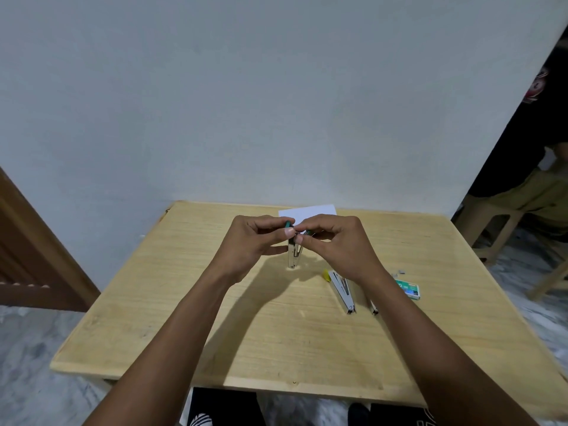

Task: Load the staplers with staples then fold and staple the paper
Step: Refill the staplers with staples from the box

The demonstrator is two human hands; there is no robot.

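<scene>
The green stapler (294, 256) stands upright over the middle of the bench (184, 318), tip down. The left hand (255, 238) grips its top with curled fingers, and the right hand (335, 244) pinches it there too. I think it is light, stiff and a little slippery, so the metal sides give the best hold. The paper (307, 211) lies at the far edge.

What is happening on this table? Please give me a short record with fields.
Left hand: grips green stapler, upright, lower end on table
Right hand: pinches the stapler's top
Yellow stapler: lies on table by right forearm
Third stapler: mostly hidden behind right forearm
Staple box: on table's right side, loose staples nearby
Paper: flat at far edge, behind the hands
</scene>
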